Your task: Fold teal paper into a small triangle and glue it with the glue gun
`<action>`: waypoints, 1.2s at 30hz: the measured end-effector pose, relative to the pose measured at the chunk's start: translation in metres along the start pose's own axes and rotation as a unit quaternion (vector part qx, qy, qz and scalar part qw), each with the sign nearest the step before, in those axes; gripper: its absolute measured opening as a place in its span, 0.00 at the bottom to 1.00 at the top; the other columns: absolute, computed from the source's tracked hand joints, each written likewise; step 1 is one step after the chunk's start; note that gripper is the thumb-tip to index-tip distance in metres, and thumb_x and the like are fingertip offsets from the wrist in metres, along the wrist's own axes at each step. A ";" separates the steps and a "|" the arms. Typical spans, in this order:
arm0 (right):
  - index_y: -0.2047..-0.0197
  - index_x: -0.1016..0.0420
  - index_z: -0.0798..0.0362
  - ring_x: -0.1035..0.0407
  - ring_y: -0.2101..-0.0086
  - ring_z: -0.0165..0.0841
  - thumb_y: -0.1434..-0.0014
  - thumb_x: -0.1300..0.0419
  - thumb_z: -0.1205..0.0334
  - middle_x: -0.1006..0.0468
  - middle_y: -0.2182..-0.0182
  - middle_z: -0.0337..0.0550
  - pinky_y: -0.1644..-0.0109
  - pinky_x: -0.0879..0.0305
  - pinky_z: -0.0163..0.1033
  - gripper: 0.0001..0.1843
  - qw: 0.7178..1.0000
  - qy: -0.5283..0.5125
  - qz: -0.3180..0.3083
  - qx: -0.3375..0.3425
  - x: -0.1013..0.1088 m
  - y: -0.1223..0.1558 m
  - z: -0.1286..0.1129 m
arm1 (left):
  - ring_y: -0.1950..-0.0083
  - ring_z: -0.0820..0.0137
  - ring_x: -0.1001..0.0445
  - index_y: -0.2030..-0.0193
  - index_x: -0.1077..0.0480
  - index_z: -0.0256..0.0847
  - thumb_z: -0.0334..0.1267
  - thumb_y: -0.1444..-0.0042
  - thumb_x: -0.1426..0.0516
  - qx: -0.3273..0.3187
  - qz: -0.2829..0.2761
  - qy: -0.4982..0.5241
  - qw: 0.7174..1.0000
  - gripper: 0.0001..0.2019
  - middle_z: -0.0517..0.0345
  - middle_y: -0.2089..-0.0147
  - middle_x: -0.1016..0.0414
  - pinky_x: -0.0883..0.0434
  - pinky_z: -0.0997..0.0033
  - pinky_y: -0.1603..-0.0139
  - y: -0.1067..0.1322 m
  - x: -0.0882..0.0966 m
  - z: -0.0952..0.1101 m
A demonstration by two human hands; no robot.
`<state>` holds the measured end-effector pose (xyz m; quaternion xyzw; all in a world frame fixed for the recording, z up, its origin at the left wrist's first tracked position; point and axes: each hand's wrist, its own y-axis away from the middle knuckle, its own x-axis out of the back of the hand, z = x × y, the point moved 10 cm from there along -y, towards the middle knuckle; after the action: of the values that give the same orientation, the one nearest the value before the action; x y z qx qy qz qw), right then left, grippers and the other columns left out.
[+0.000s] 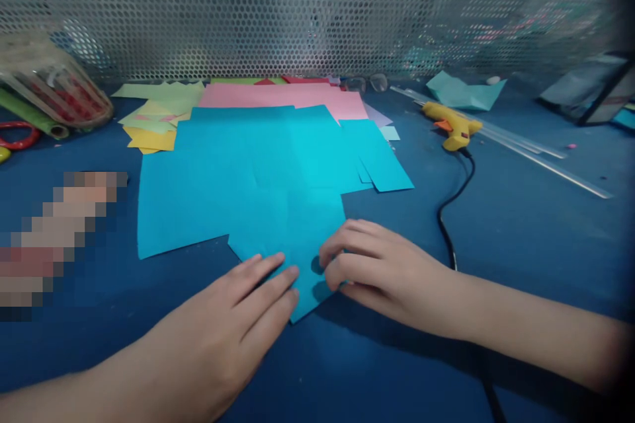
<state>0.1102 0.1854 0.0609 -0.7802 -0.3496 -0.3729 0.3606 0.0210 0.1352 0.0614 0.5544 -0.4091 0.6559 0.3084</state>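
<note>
A clear plastic container point(54, 89) lies on its side at the bench's point(520, 231) far left, with blurred red pieces inside. The teal paper point(292, 231) rests near the bench's front edge, one pointed corner toward the person. The left hand point(238, 317) presses it flat, fingers spread. The right hand point(377, 264) curls at its edge, but whether it pinches the paper cannot be told.

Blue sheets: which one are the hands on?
The nearest blue sheet, turned corner-down; left hand and right hand touch it. Others lie behind, untouched.
</note>
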 end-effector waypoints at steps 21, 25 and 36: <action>0.59 0.22 0.56 0.29 0.54 0.31 0.39 0.37 0.70 0.27 0.54 0.49 0.49 0.33 0.35 0.05 0.970 -0.220 -0.106 -0.016 -0.003 0.001 0.019 | 0.29 0.57 0.44 0.29 0.46 0.45 0.22 0.42 0.53 -0.028 -0.103 0.027 0.994 0.34 0.55 0.29 0.41 0.40 0.42 0.34 0.006 -0.017 -0.002; 0.60 0.22 0.57 0.29 0.54 0.32 0.39 0.34 0.65 0.28 0.56 0.49 0.49 0.33 0.35 0.05 0.980 -0.189 -0.068 -0.006 0.005 0.001 0.025 | 0.40 0.65 0.28 0.39 0.31 0.37 0.24 0.34 0.56 -0.053 -0.051 0.006 0.997 0.22 0.57 0.41 0.24 0.34 0.65 0.37 0.000 -0.003 0.008; 0.68 0.32 0.54 0.34 0.69 0.31 0.36 0.38 0.58 0.30 0.68 0.42 0.67 0.36 0.35 0.12 0.992 -0.062 0.030 -0.110 0.005 0.000 0.038 | 0.40 0.61 0.31 0.36 0.33 0.36 0.31 0.30 0.55 -0.047 -0.084 -0.002 0.995 0.19 0.53 0.43 0.24 0.31 0.65 0.40 -0.001 -0.012 0.005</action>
<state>0.1252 0.2181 0.0470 -0.8468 -0.3044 -0.3493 0.2611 0.0265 0.1315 0.0503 0.5732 -0.3922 0.6062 0.3875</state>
